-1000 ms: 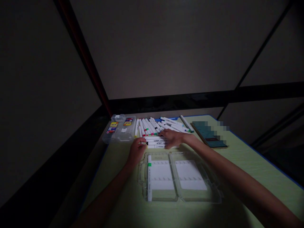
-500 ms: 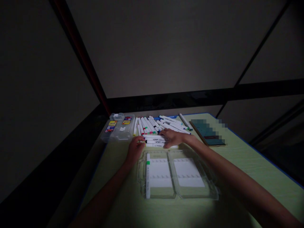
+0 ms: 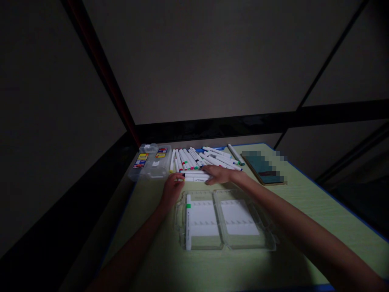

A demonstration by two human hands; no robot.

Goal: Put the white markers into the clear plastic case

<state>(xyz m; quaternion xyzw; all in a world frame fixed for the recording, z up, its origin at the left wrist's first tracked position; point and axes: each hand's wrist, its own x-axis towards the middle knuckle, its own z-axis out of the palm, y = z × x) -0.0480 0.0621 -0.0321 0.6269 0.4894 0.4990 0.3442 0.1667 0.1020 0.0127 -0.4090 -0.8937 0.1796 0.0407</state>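
A small bundle of white markers (image 3: 196, 177) lies crosswise on the table between my two hands. My left hand (image 3: 173, 187) has its fingers curled against the left ends, near a dark cap. My right hand (image 3: 219, 175) grips the bundle's right ends, thumb on the near side and fingers on the far side, partly hiding them. Closer to me lies an open clear plastic case (image 3: 224, 243) with white inserts. One white marker with a green band (image 3: 189, 223) rests lengthwise along the left side of that case.
Behind my hands, several loose markers (image 3: 187, 159) with coloured ends are spread out, more of them (image 3: 223, 157) heaped to the right. Closed clear cases with labels (image 3: 152, 162) stand at the left edge. A tablet-like flat device (image 3: 264, 168) lies right. Walls enclose the table.
The markers between my hands have been drawn closer together into a tighter bundle. Both hands stay at its ends. The whole view has shifted slightly.
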